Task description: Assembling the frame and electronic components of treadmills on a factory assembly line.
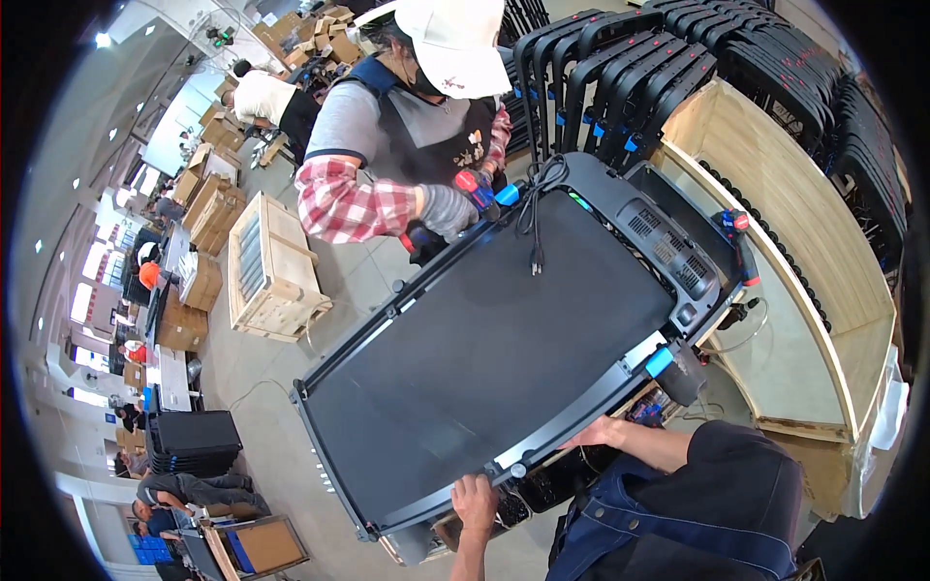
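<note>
A black treadmill [484, 349] lies in front of me, its wide belt facing up. My left hand [475, 502] is closed over the near side rail close to its left end, fingers curled on the edge. Farther right, my right hand [596, 433] grips the same rail from its outer lower side; its fingertips are partly hidden beneath. A coiled power cord [539, 198] rests at the far end of the belt, beside the motor cover [662, 235]. Across from me, a co-worker's gloved hand [448, 210] is at the far rail with a red-and-blue cordless driver [477, 190].
Another cordless driver [740, 228] rests by the motor end. To the right stands a large open wooden crate [823, 290]. Black treadmill frames [610, 82] are stacked behind. A slatted wooden crate [276, 271] stands on the floor at left, with cardboard boxes [215, 213] and other people beyond.
</note>
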Tool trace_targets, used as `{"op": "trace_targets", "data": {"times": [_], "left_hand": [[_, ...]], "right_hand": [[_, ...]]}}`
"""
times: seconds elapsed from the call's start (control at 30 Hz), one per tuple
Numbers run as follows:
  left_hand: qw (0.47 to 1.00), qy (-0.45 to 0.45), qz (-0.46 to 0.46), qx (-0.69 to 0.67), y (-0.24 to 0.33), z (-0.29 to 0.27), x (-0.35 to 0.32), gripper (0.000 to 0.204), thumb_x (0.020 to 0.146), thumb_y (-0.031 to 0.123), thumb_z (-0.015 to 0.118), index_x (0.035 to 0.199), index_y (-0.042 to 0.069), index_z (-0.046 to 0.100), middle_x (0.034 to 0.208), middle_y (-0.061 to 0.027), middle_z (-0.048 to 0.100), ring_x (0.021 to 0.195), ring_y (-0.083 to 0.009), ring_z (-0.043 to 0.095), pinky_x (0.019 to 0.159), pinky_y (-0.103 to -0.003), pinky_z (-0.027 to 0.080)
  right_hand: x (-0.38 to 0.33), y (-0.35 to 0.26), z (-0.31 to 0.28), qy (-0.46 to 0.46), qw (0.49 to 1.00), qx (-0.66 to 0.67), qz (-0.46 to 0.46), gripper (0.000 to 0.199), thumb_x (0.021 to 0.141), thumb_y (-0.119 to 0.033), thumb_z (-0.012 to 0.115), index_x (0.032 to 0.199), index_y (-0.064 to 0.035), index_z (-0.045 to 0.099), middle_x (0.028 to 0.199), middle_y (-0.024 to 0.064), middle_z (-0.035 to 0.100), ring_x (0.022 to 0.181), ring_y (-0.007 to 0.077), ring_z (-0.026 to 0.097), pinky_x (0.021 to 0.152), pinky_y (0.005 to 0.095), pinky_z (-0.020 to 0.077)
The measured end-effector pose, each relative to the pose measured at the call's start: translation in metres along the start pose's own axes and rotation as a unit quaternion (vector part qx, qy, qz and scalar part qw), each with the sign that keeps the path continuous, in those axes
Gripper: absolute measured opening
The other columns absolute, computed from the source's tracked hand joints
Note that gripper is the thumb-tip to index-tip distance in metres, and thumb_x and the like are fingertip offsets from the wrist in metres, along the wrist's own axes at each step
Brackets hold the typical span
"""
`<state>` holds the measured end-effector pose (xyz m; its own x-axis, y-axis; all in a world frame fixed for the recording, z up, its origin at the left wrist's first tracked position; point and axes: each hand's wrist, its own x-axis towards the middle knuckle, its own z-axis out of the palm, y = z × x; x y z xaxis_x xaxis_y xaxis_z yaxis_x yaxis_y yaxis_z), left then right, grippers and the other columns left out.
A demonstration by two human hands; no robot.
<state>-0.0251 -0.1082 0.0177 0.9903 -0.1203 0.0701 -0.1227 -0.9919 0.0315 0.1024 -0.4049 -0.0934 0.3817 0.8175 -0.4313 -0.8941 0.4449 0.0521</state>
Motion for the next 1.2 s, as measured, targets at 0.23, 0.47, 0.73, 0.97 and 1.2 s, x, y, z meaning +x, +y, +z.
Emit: {"op": "trace_targets", "data": {"times": [0.23,0.47,0.73,0.97,1.2], "left_hand": [[0.999,0.027,0.019,-0.010,0.000,-0.005,0.003,0.043,0.070,0.034,0.083,0.094,0.009,0.058,0.092,-0.0104,0.055,0.088,-0.0313,0.055,0.075,-0.044,0.045],[1.000,0.012,0.008,0.003,0.005,-0.007,-0.003,0.038,0.068,0.028,0.084,0.090,0.010,0.058,0.091,-0.0091,0.056,0.088,-0.0306,0.055,0.074,-0.043,0.044],[0.999,0.029,0.045,-0.007,0.007,-0.086,0.004,0.036,0.070,0.025,0.083,0.088,0.008,0.058,0.088,-0.0093,0.053,0.085,-0.0293,0.055,0.070,-0.041,0.048],[0.994,0.086,0.064,-0.002,0.025,-0.323,-0.026,0.048,0.063,0.034,0.087,0.098,0.009,0.065,0.084,-0.0045,0.057,0.073,-0.0222,0.057,0.063,-0.033,0.046],[0.972,0.204,0.074,0.087,0.022,-0.386,-0.104,0.049,0.086,0.050,0.067,0.102,0.003,0.069,0.076,-0.0032,0.057,0.061,-0.0179,0.055,0.055,-0.028,0.046]], "right_hand": [[0.041,-0.007,-0.007,-0.116,0.975,0.172,-0.081,0.041,0.102,-0.032,0.050,0.132,-0.0050,0.058,0.130,0.0105,0.062,0.118,0.0299,0.059,0.105,0.0500,0.0466],[0.030,-0.012,0.024,-0.104,0.977,0.128,-0.133,0.032,0.103,-0.025,0.049,0.125,-0.0048,0.060,0.120,0.0096,0.064,0.110,0.0274,0.061,0.101,0.0468,0.0490],[0.017,-0.007,0.018,-0.112,0.974,0.139,-0.140,0.029,0.102,-0.027,0.050,0.118,-0.0046,0.061,0.112,0.0099,0.066,0.103,0.0264,0.062,0.097,0.0456,0.0517],[0.050,0.018,0.066,-0.078,0.990,0.106,-0.044,0.032,0.102,-0.030,0.052,0.118,-0.0045,0.061,0.112,0.0095,0.066,0.101,0.0256,0.062,0.097,0.0445,0.0518],[0.128,0.129,0.128,-0.040,0.972,-0.067,0.222,0.033,0.102,-0.031,0.052,0.118,-0.0043,0.061,0.111,0.0097,0.067,0.100,0.0254,0.062,0.097,0.0444,0.0518]]}}
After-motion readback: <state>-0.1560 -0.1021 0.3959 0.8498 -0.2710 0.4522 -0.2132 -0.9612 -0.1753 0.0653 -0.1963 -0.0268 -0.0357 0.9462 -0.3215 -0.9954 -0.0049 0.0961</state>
